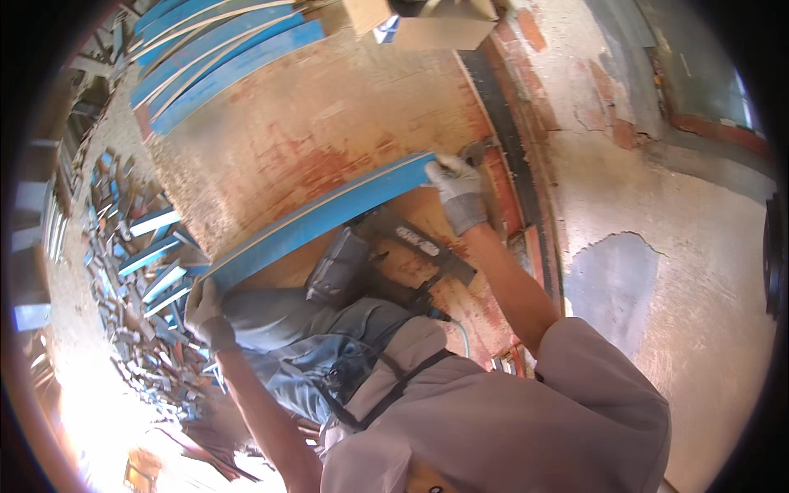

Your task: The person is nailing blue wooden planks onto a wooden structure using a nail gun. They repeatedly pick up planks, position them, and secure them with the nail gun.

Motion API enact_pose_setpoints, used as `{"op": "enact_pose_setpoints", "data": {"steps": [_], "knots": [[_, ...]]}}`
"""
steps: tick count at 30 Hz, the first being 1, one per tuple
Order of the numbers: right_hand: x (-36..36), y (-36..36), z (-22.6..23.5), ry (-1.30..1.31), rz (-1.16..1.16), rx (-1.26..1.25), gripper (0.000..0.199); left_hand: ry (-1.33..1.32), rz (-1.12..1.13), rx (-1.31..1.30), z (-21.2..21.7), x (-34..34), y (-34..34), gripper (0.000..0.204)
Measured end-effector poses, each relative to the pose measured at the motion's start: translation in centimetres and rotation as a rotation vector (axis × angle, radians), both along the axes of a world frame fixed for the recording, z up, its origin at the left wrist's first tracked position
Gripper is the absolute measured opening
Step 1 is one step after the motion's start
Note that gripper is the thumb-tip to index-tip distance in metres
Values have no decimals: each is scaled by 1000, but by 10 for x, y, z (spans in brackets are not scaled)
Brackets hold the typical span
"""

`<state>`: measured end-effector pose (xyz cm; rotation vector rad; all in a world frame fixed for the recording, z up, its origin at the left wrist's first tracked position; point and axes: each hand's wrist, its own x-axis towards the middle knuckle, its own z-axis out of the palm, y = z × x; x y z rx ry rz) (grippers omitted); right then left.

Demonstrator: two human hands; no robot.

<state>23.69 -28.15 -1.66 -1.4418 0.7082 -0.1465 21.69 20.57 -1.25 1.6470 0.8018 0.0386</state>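
A long blue wooden board (329, 215) with a pale edge lies slantwise across the worktop in front of me. My left hand (207, 316), in a light work glove, is closed on its near left end. At the far right end, my right hand (456, 191), gloved as well, grips the board with the fingers over its edge. Just behind the board, toward my lap, a black and grey nail gun (349, 259) rests on the worktop, a thin air hose (462, 333) running from it. A dark metal piece (475, 152) beside my right hand is partly hidden.
Several blue boards (238, 57) are stacked at the worktop's far left. An open cardboard box (436, 33) stands at its far edge. The wooden worktop (329, 107) has red stains. Many wood offcuts (148, 329) cover the floor on the left. A worn plaster wall (690, 238) rises at right.
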Motion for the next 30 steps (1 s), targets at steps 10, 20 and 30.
{"op": "enact_pose_setpoints", "data": {"steps": [10,20,30], "knots": [[1,6,2,14,-56,-1,28,61,25,-48,14,5,-8,30],[7,4,4,37,-53,8,26,84,19,1,13,8,-5,29],[16,-2,11,116,27,-66,21,103,37,55,11,7,-4,29]]}}
